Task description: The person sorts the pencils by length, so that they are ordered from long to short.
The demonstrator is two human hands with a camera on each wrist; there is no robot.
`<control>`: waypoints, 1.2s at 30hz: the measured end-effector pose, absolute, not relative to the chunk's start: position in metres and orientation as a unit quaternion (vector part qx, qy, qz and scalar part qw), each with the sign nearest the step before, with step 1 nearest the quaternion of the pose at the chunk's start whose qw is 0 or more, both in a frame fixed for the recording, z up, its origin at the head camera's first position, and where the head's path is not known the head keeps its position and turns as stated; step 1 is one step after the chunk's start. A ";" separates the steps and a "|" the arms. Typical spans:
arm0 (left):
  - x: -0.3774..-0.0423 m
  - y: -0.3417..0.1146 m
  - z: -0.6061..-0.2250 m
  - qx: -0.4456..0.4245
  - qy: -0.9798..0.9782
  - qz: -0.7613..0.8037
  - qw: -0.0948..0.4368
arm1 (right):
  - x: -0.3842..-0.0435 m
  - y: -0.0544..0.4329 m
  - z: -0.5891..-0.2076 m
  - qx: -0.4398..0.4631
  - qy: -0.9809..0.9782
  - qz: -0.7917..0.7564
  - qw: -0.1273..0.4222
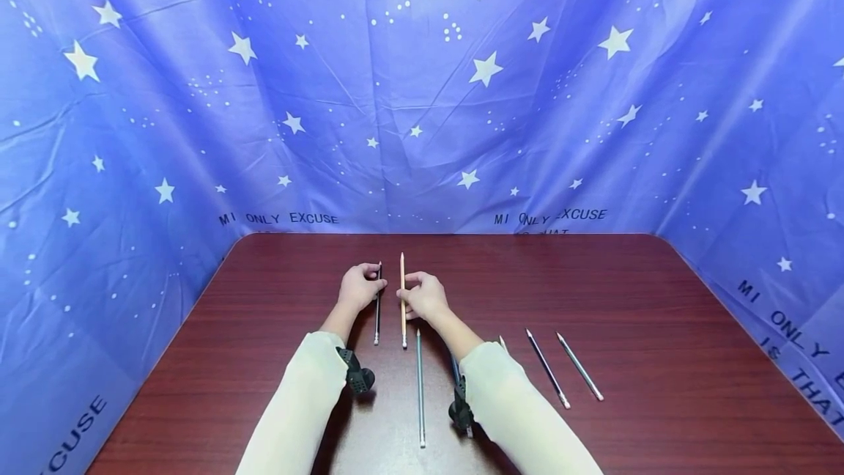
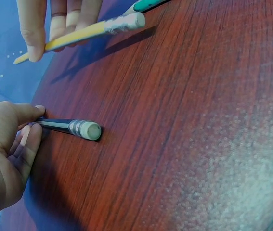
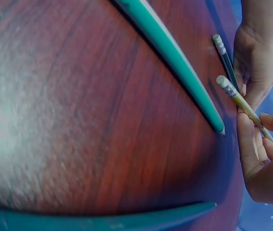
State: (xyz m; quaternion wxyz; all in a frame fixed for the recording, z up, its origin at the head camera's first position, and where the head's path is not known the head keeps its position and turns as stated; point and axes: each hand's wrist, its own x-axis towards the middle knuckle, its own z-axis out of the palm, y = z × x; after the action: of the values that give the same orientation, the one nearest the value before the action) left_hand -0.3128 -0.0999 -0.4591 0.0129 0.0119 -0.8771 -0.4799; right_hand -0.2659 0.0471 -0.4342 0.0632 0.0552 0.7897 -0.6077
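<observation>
Between its thumb and fingers my left hand (image 1: 358,289) pinches a black pencil (image 1: 377,319), which points away from me near the back middle of the table. In the left wrist view, that pencil's white eraser end (image 2: 91,130) lies at or just above the wood. My right hand (image 1: 426,297) holds a yellow pencil (image 1: 404,322) beside it, eraser end toward me. The left wrist view shows the yellow pencil (image 2: 78,36) raised, its shadow on the table. Closer to me, a green pencil (image 1: 420,391) lies on the table, apart from both hands.
Under the right forearm another pencil (image 1: 455,369) is partly hidden, and a pale pencil tip (image 1: 503,344) shows beside the sleeve. Farther right lie a dark pencil (image 1: 547,369) and a grey-green pencil (image 1: 580,366). A starry blue curtain (image 1: 422,94) hangs behind the brown table (image 1: 659,299).
</observation>
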 end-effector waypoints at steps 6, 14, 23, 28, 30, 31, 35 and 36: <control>-0.313 -0.097 -0.460 0.015 -0.879 -0.477 0.011 | -0.268 0.046 -0.440 0.058 0.793 -0.603 0.065; -0.317 -0.097 -0.460 0.012 -0.881 -0.473 0.016 | -0.273 0.044 -0.445 0.066 0.800 -0.594 0.053; -0.319 -0.098 -0.463 0.010 -0.878 -0.478 0.015 | -0.274 0.042 -0.448 0.079 0.812 -0.576 0.045; -0.319 -0.098 -0.463 0.013 -0.876 -0.482 0.014 | -0.274 0.040 -0.449 0.084 0.815 -0.572 0.041; -0.319 -0.099 -0.463 0.013 -0.876 -0.481 0.014 | -0.274 0.039 -0.450 0.085 0.815 -0.571 0.039; -0.319 -0.099 -0.463 0.012 -0.877 -0.481 0.014 | -0.275 0.039 -0.450 0.086 0.816 -0.571 0.038; -0.319 -0.101 -0.464 0.012 -0.879 -0.477 0.014 | -0.276 0.037 -0.453 0.082 0.823 -0.561 0.030; -0.319 -0.101 -0.464 0.012 -0.879 -0.476 0.015 | -0.276 0.036 -0.454 0.081 0.825 -0.559 0.029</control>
State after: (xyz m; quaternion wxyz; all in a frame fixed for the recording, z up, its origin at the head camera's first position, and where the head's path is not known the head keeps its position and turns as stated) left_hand -0.3187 -0.1010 -0.4638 0.0147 0.0123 -0.8791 -0.4763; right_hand -0.2762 0.0361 -0.4541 0.0289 0.0808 0.8247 -0.5591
